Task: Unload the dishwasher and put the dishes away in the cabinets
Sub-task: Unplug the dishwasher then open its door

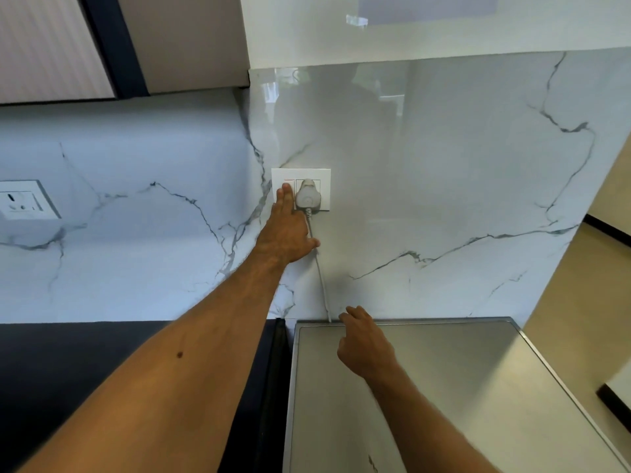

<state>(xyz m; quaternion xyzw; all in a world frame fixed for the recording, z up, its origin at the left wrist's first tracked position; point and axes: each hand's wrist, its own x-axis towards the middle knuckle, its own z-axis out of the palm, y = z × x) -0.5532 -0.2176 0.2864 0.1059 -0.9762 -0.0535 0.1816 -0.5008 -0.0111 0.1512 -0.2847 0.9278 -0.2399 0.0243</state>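
Against the back wall: marble-look backsplash (444, 186), white with grey veins, glossy, spanning the whole width and turning a corner near the middle.
Below, at right: brushed steel appliance top (461, 397), presumably the dishwasher, butting against the backsplash; only its flat upper surface showing, no door, rack or dishes in view.
Below, at left: dark countertop (85, 353), sitting just beside the steel top, a narrow gap running between them.
Above, at left: underside of wall cabinets (54, 46), pale ribbed panel with a dark frame.
Above, at centre: white upper cabinet face (307, 29), carrying a pale paper label (426, 3), print unreadable.
Reaching across from lower left: left hand (285, 230), fingers straight and together, fingertips (286, 192) pressing on the switch side of the white socket plate (324, 174); thumb lying out beside the cable.
Resting at the rear edge of the steel top: right hand (363, 343), fingers loosely curled, holding nothing, fingertips near the spot where the cable is dropping behind the appliance. Hands well apart.
Sitting in the socket plate: white plug (307, 198), just beside the left fingertips.
Hanging from the plug: white cable (322, 285), running down the backsplash.
Far left on the wall: second socket (20, 199), nothing plugged in.
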